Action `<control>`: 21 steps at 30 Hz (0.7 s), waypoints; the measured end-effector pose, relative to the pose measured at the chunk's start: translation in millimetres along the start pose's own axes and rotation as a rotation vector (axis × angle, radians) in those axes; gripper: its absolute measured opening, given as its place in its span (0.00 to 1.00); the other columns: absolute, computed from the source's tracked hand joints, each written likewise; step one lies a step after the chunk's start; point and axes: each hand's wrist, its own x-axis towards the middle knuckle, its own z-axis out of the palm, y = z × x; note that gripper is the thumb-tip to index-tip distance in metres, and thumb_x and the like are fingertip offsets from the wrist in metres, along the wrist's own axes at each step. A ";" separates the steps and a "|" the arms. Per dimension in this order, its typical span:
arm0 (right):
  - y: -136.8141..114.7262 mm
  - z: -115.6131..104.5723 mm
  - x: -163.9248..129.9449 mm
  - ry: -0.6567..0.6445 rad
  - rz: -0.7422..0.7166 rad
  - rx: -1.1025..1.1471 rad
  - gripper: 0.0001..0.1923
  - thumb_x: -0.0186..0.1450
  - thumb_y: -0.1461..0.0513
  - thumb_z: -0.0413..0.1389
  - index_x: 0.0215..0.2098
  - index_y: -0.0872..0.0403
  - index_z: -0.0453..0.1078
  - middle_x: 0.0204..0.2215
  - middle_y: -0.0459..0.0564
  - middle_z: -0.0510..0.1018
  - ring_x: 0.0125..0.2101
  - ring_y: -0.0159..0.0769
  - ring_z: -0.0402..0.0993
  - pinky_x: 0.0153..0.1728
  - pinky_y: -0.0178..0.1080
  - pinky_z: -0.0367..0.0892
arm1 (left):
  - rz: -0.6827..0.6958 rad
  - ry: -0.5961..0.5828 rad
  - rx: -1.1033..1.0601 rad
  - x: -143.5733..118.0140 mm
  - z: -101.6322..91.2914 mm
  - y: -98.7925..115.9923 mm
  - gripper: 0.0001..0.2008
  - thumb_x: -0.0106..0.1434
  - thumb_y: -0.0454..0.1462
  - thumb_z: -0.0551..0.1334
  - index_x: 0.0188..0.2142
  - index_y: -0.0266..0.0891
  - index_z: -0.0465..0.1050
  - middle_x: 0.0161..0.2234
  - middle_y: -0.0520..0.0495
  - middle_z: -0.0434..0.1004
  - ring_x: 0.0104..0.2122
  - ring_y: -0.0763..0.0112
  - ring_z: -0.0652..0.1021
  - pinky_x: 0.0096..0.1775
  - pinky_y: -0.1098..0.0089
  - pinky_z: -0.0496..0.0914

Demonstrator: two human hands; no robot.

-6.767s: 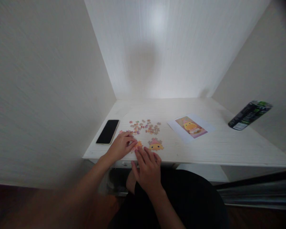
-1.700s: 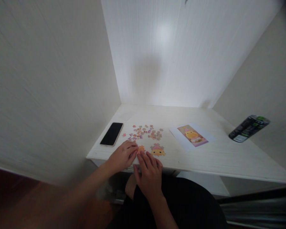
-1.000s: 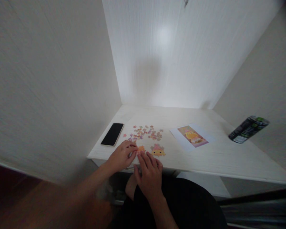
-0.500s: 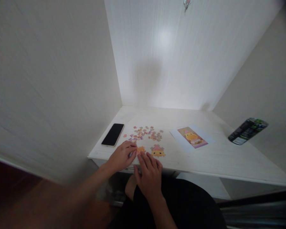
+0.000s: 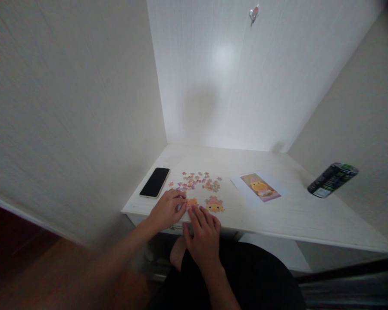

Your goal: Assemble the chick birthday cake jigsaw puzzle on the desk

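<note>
My left hand (image 5: pixel 166 209) rests at the front edge of a white desk (image 5: pixel 278 215), its fingertips on a small orange cluster of joined puzzle pieces (image 5: pixel 192 202). My right hand (image 5: pixel 203 232) lies just below that cluster, fingers spread and touching it. To the right sits a second joined cluster showing a yellow face with a pink hat (image 5: pixel 214 206). Several loose pastel puzzle pieces (image 5: pixel 198 181) are scattered just behind both clusters.
A black phone (image 5: pixel 155 182) lies face up at the desk's left. A printed picture of a yellow chick on white paper (image 5: pixel 260 187) lies right of the pieces. A dark can (image 5: pixel 331 180) stands at the far right. Walls enclose the desk on three sides.
Both hands stay on the orange cluster with only slight finger shifts. The view has tilted a little, bringing a hook on the back wall into sight.
</note>
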 end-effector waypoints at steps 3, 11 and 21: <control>-1.1 -1.1 0.8 0.001 0.008 0.002 0.21 0.67 0.58 0.55 0.58 0.48 0.66 0.57 0.51 0.71 0.57 0.46 0.63 0.56 0.49 0.50 | 0.000 0.003 0.026 0.4 -1.1 0.5 0.08 0.65 0.36 0.57 0.36 0.40 0.76 0.41 0.44 0.76 0.44 0.64 0.74 0.47 0.59 0.69; -4.0 -2.5 1.5 0.006 0.010 -0.014 0.21 0.66 0.57 0.56 0.57 0.49 0.67 0.55 0.52 0.72 0.57 0.47 0.63 0.55 0.50 0.50 | -0.010 -0.006 0.081 0.8 -2.3 3.3 0.09 0.65 0.37 0.57 0.35 0.41 0.77 0.39 0.46 0.76 0.42 0.63 0.73 0.46 0.57 0.67; -5.3 -6.0 1.0 -0.026 0.028 -0.041 0.21 0.66 0.56 0.57 0.57 0.49 0.67 0.56 0.51 0.72 0.57 0.46 0.62 0.56 0.49 0.49 | -0.026 0.009 0.081 -2.4 3.1 -0.8 0.09 0.61 0.32 0.57 0.41 0.39 0.72 0.42 0.43 0.75 0.45 0.60 0.73 0.49 0.55 0.67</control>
